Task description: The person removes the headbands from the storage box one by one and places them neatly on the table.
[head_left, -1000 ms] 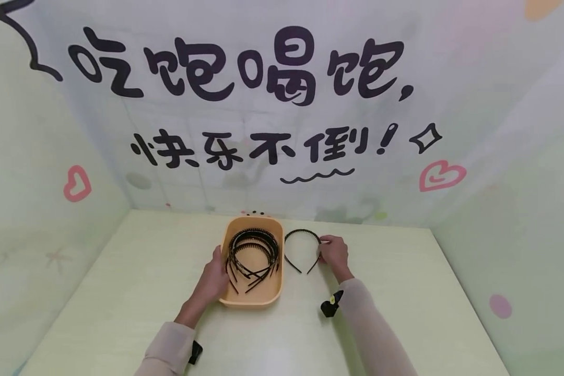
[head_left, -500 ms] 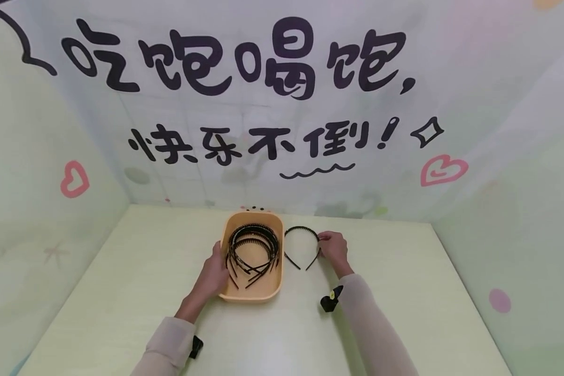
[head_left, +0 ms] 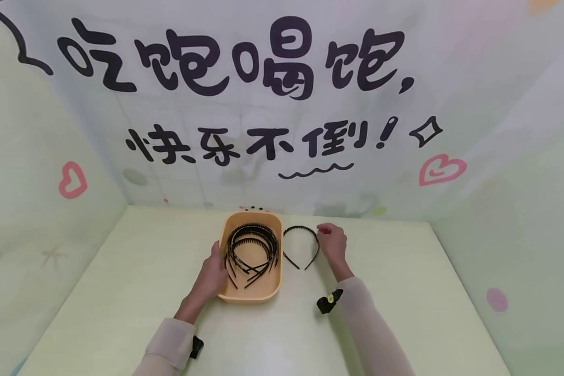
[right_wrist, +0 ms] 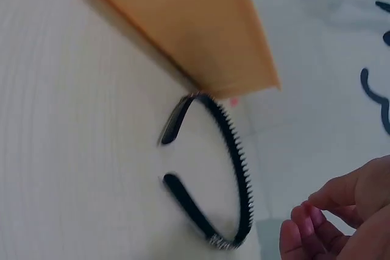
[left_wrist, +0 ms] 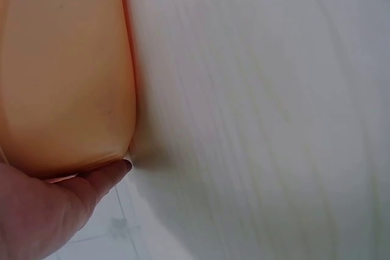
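An orange tray (head_left: 263, 290) stands on the table with several black headbands (head_left: 254, 227) piled inside. My left hand (head_left: 213, 274) grips its left side; in the left wrist view, that hand (left_wrist: 46, 211) has a digit along the edge of the tray (left_wrist: 67, 83). A single black toothed headband (head_left: 302, 227) lies right of the tray, its ends towards me. My right hand (head_left: 333, 246) is just beside its right side, holding nothing. In the right wrist view, a gap separates the loosely bent fingers (right_wrist: 304, 229) from the headband (right_wrist: 244, 181).
The pale table (head_left: 395, 292) meets a back wall (head_left: 244, 183) printed with large black characters and a pink heart. Side walls rise at left and right. A small black device (head_left: 328, 303) is on my right wrist, another (head_left: 196, 347) on my left.
My right hand has let go of the single headband and moved slightly up from it. The left hand keeps its grip on the tray, and the view has shifted a little.
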Available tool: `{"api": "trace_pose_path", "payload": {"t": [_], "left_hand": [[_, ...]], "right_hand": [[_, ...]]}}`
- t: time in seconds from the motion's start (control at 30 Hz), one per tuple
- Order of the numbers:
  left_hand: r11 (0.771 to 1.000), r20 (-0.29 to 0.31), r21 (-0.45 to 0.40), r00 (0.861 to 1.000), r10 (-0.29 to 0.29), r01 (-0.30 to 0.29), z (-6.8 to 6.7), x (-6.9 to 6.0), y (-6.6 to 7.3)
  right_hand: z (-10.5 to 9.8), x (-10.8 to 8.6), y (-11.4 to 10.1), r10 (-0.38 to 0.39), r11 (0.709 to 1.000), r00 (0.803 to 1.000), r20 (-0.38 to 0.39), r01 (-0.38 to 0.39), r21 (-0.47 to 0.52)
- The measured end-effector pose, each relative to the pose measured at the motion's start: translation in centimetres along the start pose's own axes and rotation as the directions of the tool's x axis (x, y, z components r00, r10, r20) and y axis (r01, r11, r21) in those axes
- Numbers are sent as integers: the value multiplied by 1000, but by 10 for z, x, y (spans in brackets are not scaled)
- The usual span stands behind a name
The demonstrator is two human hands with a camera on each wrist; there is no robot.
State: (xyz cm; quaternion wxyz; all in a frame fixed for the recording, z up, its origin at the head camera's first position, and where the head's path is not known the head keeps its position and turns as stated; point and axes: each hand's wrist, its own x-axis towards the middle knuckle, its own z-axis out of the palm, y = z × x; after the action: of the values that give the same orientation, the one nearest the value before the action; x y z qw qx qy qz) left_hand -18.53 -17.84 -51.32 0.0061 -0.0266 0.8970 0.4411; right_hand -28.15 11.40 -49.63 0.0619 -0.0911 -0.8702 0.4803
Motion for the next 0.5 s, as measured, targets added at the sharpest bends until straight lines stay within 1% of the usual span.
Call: {"api": "trace_pose_path", "payload": {"t": [0.07,0.13,0.17,0.2,0.27,0.33,0.37,0.4,0.43,0.5], "left_hand": [[1000,-3,5,1000,-5,5,-2,3,1],[1000,3,11,1000,-17,17,-3,4,2],[1000,9,12,1000,-19,19,-3,5,2],[1000,13,12,1000,-21,21,-3,5,3],[1000,17,12,1000,-16,16,-3,6,3],[1000,11,9,1000,-5,5,-3,6,4],[1000,9,4,1000,-4,4,-2,6,4],[1000,7,3,1000,-4,4,-2,6,4],[1000,7,4,1000,-6,6,-2,5,3],[1000,11,11,1000,-13,13,-2,4,3]], "right_hand": [[1,-4,-16,-27,996,999,44,23,87],[4,-10,-30,-57,987,989,133,36,157],[5,-13,-36,-73,981,979,188,36,189],[7,-16,-42,-90,976,965,245,36,216],[10,-21,-53,-129,965,926,355,35,260],[15,-26,-61,-169,960,883,439,47,275],[17,-28,-64,-185,961,865,466,60,270],[20,-31,-66,-199,965,851,486,84,249],[24,-33,-67,-210,969,842,498,112,221],[30,-38,-68,-226,973,831,509,170,155]]}}
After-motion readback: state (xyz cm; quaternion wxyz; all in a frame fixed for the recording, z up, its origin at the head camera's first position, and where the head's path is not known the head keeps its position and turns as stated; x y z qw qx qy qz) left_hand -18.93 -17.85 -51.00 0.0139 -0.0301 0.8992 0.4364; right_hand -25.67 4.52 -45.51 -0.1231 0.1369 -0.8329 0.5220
